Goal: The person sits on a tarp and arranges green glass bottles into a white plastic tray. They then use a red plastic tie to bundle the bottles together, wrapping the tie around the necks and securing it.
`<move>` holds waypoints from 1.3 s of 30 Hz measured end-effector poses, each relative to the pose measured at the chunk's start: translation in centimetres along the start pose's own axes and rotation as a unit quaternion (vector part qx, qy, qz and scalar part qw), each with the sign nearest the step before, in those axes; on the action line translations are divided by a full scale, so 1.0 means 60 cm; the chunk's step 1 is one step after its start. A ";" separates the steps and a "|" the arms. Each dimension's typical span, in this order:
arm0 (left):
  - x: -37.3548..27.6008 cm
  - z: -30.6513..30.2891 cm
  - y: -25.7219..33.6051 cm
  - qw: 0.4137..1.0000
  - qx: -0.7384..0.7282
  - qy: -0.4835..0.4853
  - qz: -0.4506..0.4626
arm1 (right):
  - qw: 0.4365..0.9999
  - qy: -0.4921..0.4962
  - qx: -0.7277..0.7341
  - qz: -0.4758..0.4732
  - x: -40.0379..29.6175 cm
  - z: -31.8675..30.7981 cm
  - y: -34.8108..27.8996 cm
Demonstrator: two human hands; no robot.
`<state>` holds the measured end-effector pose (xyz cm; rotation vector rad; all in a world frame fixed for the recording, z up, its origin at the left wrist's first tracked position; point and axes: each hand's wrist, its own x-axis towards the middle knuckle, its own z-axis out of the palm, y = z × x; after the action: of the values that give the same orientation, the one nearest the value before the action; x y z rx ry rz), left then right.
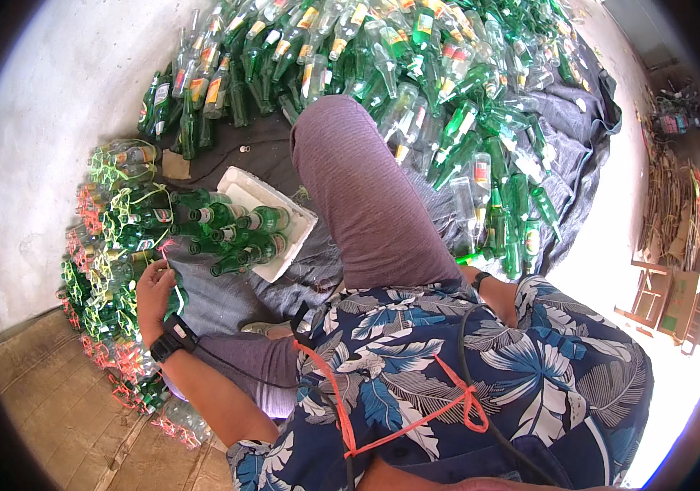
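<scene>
My left hand (156,287) is at the left, beside bundled bottles, with its fingers closed around a thin pink and white strip (170,261) by a green bottle. Right of it, several green glass bottles (251,245) stand grouped on and beside a white foam box lid (291,248). My right hand (467,273) is mostly hidden behind my knee and shirt; only the part near the wristwatch shows, close to a green bottle (474,258) lying on the dark sheet. Whether it holds that bottle cannot be seen.
A large heap of green and clear bottles (350,55) lies ahead on a dark woven sheet (571,116). Bottle bundles tied with yellow and red strips (123,227) line the left wall (37,153). Flattened cardboard (55,380) covers the lower left floor. Wooden stools (647,294) stand at right.
</scene>
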<state>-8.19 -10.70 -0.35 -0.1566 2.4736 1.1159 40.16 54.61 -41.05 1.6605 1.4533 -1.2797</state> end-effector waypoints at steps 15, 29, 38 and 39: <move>0.021 -0.032 -0.054 0.998 -0.001 0.022 -0.065 | 0.977 -0.072 0.196 0.047 -0.086 -0.027 -0.046; 0.031 -0.050 -0.041 0.988 -0.127 0.085 -0.035 | 0.927 -0.081 0.365 -0.022 -0.249 -0.102 0.084; -0.006 -0.050 0.006 0.964 -0.194 0.157 0.090 | 0.830 -0.283 0.369 -0.308 -0.357 -0.185 -0.317; -0.012 -0.053 0.012 0.961 -0.199 0.159 0.108 | 0.821 -0.313 0.345 -0.330 -0.375 -0.197 -0.380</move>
<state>-8.81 -12.60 2.32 -0.1997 2.5497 1.8045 22.88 61.48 -12.42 0.8655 1.2173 -2.6800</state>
